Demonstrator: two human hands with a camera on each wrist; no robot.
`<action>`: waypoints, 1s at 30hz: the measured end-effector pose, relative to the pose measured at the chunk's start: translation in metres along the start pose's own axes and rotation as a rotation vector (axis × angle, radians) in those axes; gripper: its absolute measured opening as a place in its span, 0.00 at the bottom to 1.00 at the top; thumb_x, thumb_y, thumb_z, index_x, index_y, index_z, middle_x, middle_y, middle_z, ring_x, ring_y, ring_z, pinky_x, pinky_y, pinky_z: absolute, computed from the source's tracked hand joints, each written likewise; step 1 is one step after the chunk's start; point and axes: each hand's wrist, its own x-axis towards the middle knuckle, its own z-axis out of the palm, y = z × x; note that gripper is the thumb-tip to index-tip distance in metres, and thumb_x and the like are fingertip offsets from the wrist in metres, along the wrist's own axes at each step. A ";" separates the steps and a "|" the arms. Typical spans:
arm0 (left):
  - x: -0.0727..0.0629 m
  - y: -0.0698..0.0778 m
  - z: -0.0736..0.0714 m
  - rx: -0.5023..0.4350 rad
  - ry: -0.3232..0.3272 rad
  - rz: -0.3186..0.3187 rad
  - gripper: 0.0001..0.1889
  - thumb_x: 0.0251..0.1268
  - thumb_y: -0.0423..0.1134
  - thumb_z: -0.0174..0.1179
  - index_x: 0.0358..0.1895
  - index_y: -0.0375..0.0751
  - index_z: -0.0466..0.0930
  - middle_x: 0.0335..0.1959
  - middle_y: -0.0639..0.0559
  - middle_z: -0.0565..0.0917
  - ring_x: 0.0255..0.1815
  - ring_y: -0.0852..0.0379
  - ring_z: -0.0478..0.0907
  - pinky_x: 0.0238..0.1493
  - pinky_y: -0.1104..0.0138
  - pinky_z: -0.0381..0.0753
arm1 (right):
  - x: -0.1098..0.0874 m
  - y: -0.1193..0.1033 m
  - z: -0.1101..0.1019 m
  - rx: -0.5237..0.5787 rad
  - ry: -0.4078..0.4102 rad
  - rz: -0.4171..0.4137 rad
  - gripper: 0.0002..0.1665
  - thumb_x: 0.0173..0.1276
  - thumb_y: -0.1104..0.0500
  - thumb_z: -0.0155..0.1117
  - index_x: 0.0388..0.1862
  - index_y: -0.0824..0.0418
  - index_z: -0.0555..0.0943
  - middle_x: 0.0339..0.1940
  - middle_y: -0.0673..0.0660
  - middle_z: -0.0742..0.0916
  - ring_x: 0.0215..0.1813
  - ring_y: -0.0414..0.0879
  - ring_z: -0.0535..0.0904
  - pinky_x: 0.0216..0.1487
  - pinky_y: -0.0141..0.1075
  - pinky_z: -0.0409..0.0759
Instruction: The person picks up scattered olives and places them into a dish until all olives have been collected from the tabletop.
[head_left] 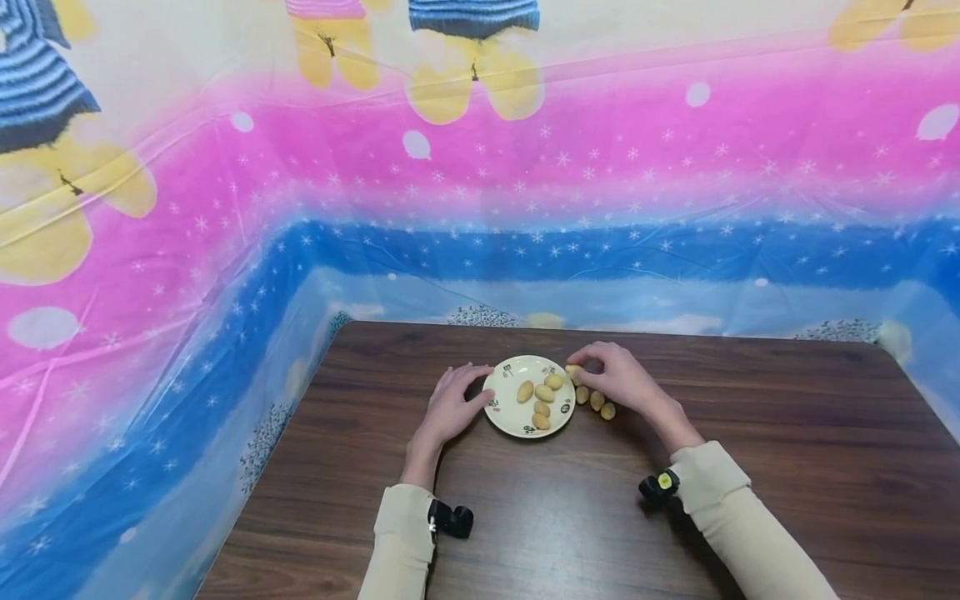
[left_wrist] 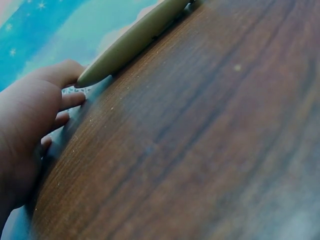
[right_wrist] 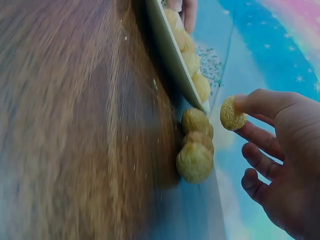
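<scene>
A round cream plate (head_left: 510,423) with small dark and red prints on its rim lies on the table, several tan walnuts (head_left: 544,393) on it. At its left side my left hand (head_left: 450,406) touches the rim, thumb on the edge and fingers spread loosely, as the left wrist view also shows. My right hand (head_left: 618,377) pinches one rough-shelled walnut (right_wrist: 232,114) between thumb and index finger, just off the plate's right edge. Its other fingers are loosely bent. Below that hand, three walnuts (right_wrist: 195,162) lie in a row on the tabletop, beside the plate.
The dark brown wooden table (head_left: 547,517) runs toward me under both forearms. Behind it and at the sides hangs a pink and blue printed cloth (head_left: 600,175). Each wrist bears a small black camera (head_left: 455,522).
</scene>
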 end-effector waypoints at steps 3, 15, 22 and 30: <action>0.000 0.000 0.000 0.001 -0.002 -0.003 0.24 0.72 0.53 0.56 0.68 0.55 0.74 0.70 0.52 0.74 0.79 0.50 0.59 0.83 0.54 0.45 | 0.004 -0.004 0.004 0.005 -0.012 -0.007 0.13 0.70 0.52 0.66 0.52 0.52 0.86 0.49 0.51 0.87 0.39 0.43 0.81 0.43 0.40 0.82; 0.001 0.000 0.000 0.011 -0.018 -0.008 0.24 0.73 0.54 0.55 0.69 0.56 0.74 0.71 0.53 0.73 0.79 0.51 0.58 0.83 0.56 0.44 | 0.024 -0.020 0.020 -0.004 -0.034 -0.074 0.14 0.69 0.53 0.67 0.51 0.54 0.86 0.48 0.51 0.87 0.40 0.44 0.76 0.44 0.39 0.77; 0.000 0.002 0.000 -0.001 -0.009 -0.003 0.24 0.73 0.53 0.56 0.68 0.55 0.74 0.71 0.52 0.74 0.79 0.50 0.59 0.83 0.53 0.45 | 0.034 -0.025 0.029 -0.021 -0.070 -0.074 0.14 0.69 0.52 0.66 0.52 0.54 0.86 0.46 0.50 0.87 0.38 0.45 0.74 0.42 0.39 0.75; 0.000 0.001 0.001 -0.004 -0.005 -0.023 0.23 0.72 0.53 0.56 0.68 0.57 0.74 0.71 0.54 0.73 0.79 0.51 0.58 0.83 0.54 0.44 | 0.044 -0.026 0.037 -0.013 -0.108 -0.073 0.14 0.69 0.54 0.67 0.51 0.56 0.87 0.46 0.52 0.88 0.46 0.45 0.81 0.48 0.42 0.81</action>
